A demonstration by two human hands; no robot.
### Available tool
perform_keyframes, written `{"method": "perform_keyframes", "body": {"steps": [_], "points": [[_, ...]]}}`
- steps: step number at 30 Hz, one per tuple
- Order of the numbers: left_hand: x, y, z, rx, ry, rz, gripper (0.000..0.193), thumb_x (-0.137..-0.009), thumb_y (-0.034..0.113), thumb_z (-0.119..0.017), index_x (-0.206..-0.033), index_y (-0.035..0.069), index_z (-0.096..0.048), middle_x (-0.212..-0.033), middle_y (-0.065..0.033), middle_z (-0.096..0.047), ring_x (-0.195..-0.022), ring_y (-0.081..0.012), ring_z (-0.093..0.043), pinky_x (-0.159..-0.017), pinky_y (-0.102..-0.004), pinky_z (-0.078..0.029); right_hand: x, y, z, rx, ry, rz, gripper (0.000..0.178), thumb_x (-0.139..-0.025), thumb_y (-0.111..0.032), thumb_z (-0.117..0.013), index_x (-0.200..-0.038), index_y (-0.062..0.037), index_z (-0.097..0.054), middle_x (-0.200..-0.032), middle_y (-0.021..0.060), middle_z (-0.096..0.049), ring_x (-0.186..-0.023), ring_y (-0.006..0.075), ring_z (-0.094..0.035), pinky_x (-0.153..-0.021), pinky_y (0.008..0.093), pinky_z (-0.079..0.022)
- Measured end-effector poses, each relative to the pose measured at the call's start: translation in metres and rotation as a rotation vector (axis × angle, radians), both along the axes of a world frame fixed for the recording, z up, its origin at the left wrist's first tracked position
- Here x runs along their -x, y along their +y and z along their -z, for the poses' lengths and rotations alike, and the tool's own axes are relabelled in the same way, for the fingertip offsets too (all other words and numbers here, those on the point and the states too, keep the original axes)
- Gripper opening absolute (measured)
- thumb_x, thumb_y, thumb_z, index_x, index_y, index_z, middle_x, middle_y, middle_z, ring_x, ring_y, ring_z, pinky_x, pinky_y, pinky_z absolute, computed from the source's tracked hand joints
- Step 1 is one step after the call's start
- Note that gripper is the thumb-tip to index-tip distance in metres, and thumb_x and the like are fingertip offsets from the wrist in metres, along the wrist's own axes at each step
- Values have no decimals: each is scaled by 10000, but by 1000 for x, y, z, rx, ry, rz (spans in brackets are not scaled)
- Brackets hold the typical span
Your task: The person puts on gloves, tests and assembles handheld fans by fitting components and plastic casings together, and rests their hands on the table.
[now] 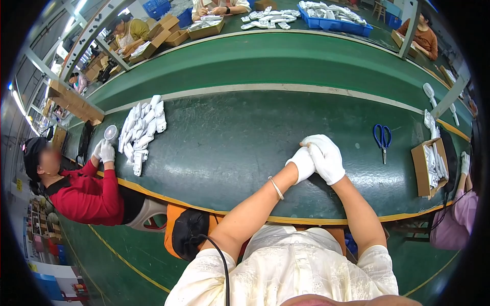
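Note:
My left hand (303,164) and my right hand (328,162), both in white gloves, are clasped together above the green worktable (229,153). Their fingers fold over one another, and no object shows in them. Part of my left hand is hidden by the right one. Dark blue-handled scissors (382,140) lie on the table to the right of my hands, blades toward me and apart from both gloves. A pale band circles my left wrist.
A pile of white plastic parts (140,125) lies at the left, beside a co-worker in red (89,199) holding a round-headed white piece. On the right stands a cardboard box (421,168) of white parts. Beyond a green belt (245,61), other people work near a blue bin (337,25).

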State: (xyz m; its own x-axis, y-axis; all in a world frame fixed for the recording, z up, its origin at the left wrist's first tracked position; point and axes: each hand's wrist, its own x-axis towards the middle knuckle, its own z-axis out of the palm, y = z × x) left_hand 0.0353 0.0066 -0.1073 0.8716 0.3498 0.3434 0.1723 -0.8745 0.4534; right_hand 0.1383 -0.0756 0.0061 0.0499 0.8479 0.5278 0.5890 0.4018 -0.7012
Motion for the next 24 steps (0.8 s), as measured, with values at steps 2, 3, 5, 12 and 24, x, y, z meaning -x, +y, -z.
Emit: {"method": "perform_keyframes", "body": {"steps": [2, 3, 5, 12, 24], "points": [[-8, -13, -27, -9, 37, 24, 333, -946, 134, -474, -1236, 51, -614, -1238, -177, -630, -1189, -288, -580, -1043, -375, -434, -9, -5, 4, 7, -4, 27, 180, -885, -87, -556, -923, -20, -719, -956, 127, -708, -927, 297, -659, -848, 375, -515], [-5, -16, -40, -31, 80, 17, 329, -946, 133, -474, -1229, 50, -618, -1231, -176, -633, -1185, -289, -583, -1040, -375, -436, -8, -4, 4, 14, -6, 26, 180, -885, -87, -556, -922, -22, -720, -956, 127, -709, -926, 297, -659, -848, 374, -516], [-2, -17, -47, -19, 91, 11, 324, -946, 132, -473, -1221, 50, -623, -1224, -176, -636, -1180, -291, -585, -1036, -376, -438, -6, -3, 3, 20, -9, 26, 181, -885, -88, -555, -920, -24, -720, -956, 126, -709, -926, 297, -659, -848, 374, -516], [3, -16, -51, -32, 92, -11, 315, -944, 135, -482, -1206, 51, -633, -1211, -168, -644, -1168, -293, -590, -1028, -376, -442, -3, -1, 2, -6, -13, 13, 176, -887, -93, -560, -921, -33, -722, -951, 127, -708, -918, 301, -661, -842, 380, -518], [4, -18, -60, 171, 113, -1, 330, -949, 172, -508, -1233, 43, -616, -1252, -175, -615, -1211, -303, -555, -1058, -380, -418, -8, -3, 10, -53, -31, 10, 188, -899, -147, -551, -917, -63, -719, -949, 121, -704, -915, 320, -652, -854, 418, -513]]}}
